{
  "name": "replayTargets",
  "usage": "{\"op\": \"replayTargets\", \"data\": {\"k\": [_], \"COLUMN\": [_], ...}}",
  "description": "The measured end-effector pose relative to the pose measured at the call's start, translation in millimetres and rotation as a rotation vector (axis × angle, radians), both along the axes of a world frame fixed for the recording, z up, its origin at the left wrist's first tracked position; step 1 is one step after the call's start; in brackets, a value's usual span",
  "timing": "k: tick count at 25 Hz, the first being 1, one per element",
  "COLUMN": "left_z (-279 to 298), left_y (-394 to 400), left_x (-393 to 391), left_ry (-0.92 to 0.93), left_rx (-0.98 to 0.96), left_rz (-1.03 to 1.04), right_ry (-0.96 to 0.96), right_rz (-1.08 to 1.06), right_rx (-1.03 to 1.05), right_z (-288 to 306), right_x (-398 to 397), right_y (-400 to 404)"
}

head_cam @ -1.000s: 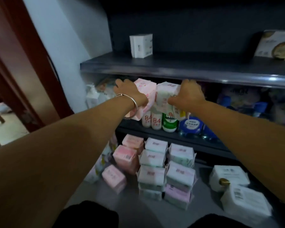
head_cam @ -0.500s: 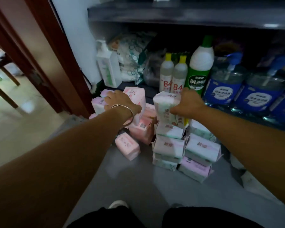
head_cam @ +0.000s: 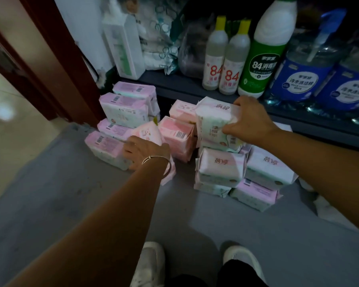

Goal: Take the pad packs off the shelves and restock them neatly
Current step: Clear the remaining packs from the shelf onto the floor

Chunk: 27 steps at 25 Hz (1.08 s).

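Note:
Several pad packs are stacked on the grey floor in front of the dark shelf unit. My left hand, with a thin bangle at the wrist, holds a pink pack low down, between a lilac stack on the left and a pink stack. My right hand grips a white and green pack, which sits on top of the right-hand stack of white and lilac packs.
Two small "84" bottles, a big green bottle and blue-labelled jugs stand on the low shelf. A white carton stands at its left end. A dark red door frame is on the left. My white shoes are at the bottom.
Both hands have come down from shelf height to the floor stacks, each still with its pack. The camera has tilted downward with them.

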State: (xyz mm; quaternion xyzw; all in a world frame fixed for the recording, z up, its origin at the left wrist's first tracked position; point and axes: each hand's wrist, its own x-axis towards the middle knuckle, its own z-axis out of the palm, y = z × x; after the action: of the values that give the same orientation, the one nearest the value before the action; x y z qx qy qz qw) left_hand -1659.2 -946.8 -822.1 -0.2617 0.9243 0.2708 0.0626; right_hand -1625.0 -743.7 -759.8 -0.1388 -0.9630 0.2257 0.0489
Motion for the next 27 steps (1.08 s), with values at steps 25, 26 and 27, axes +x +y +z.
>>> {"op": "replayTargets", "data": {"k": [25, 26, 27], "left_z": [55, 56, 57], "left_y": [70, 78, 85], "left_x": [45, 47, 50], "left_ry": [-0.111, -0.107, -0.102], "left_rx": [-0.133, -0.129, -0.130], "left_rz": [-0.703, -0.776, -0.834], "right_ry": [-0.044, -0.069, -0.084], "right_rz": [0.091, 0.094, 0.090], "right_rx": [-0.160, -0.159, -0.166], "right_z": [25, 22, 17], "right_x": [126, 134, 142], "right_y": [31, 35, 38]}}
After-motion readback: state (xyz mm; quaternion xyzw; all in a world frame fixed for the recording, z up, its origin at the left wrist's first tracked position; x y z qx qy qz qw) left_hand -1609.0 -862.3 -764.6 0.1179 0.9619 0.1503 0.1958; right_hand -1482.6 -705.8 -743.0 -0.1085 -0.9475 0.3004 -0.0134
